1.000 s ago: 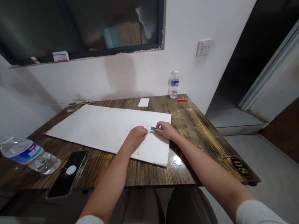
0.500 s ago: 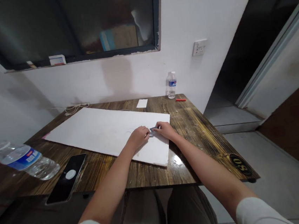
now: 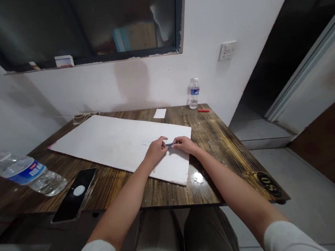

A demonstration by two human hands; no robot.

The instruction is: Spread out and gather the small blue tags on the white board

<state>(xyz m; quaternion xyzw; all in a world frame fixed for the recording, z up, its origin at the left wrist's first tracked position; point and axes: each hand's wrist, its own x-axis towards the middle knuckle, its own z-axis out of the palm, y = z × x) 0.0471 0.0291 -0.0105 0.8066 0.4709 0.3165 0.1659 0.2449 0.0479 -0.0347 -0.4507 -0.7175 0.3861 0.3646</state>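
My left hand [image 3: 156, 150] and my right hand [image 3: 185, 145] meet above the near right part of a large white board [image 3: 112, 142]. Between their fingertips is a small blue object [image 3: 169, 144], mostly hidden by my fingers, so I cannot tell what it is. Both hands pinch it from opposite sides. The board lies flat on a dark wooden table [image 3: 207, 145], and a faint pencil-like mark [image 3: 144, 144] shows just left of my left hand.
A water bottle [image 3: 27, 174] lies on its side at the left table edge beside a black phone [image 3: 74, 195]. An upright bottle [image 3: 193, 93], a red stick [image 3: 203, 110], a white paper slip [image 3: 159, 113] and a cable [image 3: 82, 118] sit at the back.
My hands have drawn closer together. The left fingers now reach the blue object, which was earlier mainly at my right hand. The view has shifted slightly.
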